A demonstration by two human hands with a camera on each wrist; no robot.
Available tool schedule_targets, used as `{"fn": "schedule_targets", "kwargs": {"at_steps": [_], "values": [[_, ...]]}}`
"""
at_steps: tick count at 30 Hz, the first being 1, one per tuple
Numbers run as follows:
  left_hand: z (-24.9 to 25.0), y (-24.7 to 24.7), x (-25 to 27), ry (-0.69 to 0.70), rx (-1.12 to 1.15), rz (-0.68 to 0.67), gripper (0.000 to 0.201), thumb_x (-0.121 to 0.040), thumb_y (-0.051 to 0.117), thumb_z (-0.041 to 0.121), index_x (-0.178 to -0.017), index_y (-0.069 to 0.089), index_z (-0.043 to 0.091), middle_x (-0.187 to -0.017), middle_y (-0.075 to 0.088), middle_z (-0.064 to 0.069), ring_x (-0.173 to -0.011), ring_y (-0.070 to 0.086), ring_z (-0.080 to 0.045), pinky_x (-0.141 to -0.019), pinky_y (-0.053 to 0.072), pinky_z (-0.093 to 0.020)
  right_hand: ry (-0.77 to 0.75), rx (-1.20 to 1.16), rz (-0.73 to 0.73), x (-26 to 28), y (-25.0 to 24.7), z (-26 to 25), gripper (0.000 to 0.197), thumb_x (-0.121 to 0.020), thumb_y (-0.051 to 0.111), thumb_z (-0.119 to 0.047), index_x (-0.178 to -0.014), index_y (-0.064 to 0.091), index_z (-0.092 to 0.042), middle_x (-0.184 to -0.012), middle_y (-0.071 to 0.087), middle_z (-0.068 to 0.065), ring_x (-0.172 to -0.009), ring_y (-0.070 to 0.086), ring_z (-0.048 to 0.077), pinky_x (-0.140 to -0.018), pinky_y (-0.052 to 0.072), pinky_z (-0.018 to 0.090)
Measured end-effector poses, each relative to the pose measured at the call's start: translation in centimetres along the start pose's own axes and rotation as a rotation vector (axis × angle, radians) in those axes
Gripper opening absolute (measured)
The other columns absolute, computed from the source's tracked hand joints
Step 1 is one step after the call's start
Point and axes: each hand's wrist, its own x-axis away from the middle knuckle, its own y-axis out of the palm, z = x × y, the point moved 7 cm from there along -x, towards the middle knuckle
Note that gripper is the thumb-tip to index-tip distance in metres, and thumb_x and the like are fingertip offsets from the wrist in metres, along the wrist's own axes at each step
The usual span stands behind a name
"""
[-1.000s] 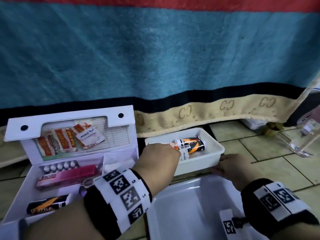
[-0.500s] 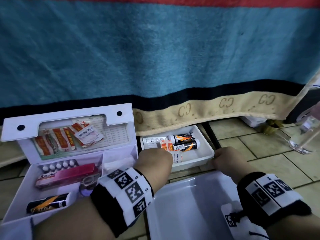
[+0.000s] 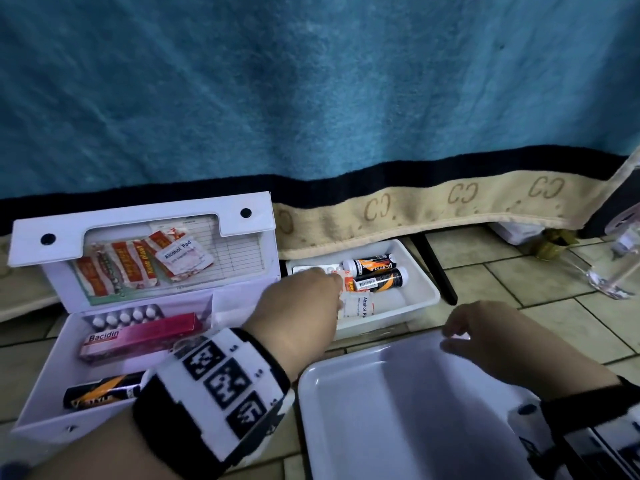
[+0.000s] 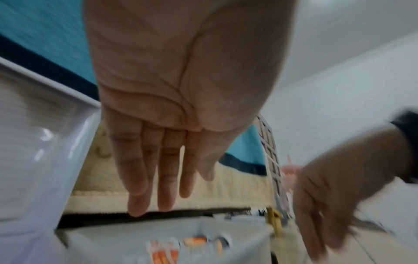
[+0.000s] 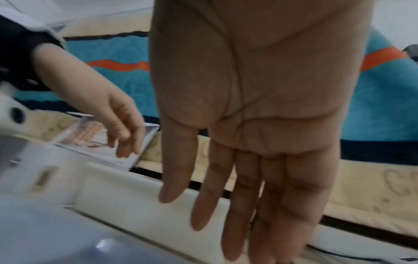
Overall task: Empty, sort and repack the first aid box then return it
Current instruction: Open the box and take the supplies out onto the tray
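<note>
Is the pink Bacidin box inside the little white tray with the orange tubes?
No, the pink Bacidin box lies in the open first aid box, not in the small white tray.

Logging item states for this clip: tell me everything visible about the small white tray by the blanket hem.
The small tray is a white, glossy, plastic-looking rectangular bin with low walls, sitting level on the tiled floor, its far edge tucked under the blanket hem. Inside lie two black-and-orange tubes side by side, a blister strip at the back left, an orange packet and an alcohol pad near the front. The left hand hovers over its left end, fingers straight; contact is unclear.
</note>
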Motion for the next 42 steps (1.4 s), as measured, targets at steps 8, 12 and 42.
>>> {"fn": "schedule_targets", "kwargs": {"at_steps": [8,12,42], "values": [[-7.6,-4.1,5.2,-0.210,0.113,0.104,0.024,-0.089,0.056,0.042,-0.109,0.059,0.028,-0.108,0.059,0.008,-0.095,0.056,-0.014,-0.083,0.049,-0.034,-0.374,0.070,-0.304,3.3,5.5,-7.7,0.058,-0.087,0.056,-0.040,-0.138,0.031,-0.047,-0.136,0.028,-0.003,-0.126,0.042,0.015,-0.106,0.031,0.023],[-12.0,-4.6,8.4,-0.305,0.165,0.123,0.020,-0.085,0.062,0.043,-0.099,0.060,0.028,-0.099,0.061,0.008,-0.084,0.057,-0.010,-0.078,0.049,-0.032,-0.384,0.187,-0.326,2.9,6.2,-8.6,0.060,-0.088,0.052,-0.041,-0.142,0.025,-0.042,-0.112,0.030,-0.013,-0.123,0.042,0.023,-0.105,0.032,0.026],[-19.7,0.1,16.7,-0.497,0.189,0.073,0.023,-0.076,0.074,0.028,-0.063,0.055,0.030,-0.070,0.061,0.011,-0.071,0.057,-0.006,-0.065,0.048,-0.027,-0.393,-0.014,0.019,4.0,-0.3,-19.2,0.041,-0.088,0.055,-0.043,-0.125,0.055,-0.024,-0.121,0.058,-0.003,-0.112,0.053,0.012,-0.090,0.039,0.024]]}}
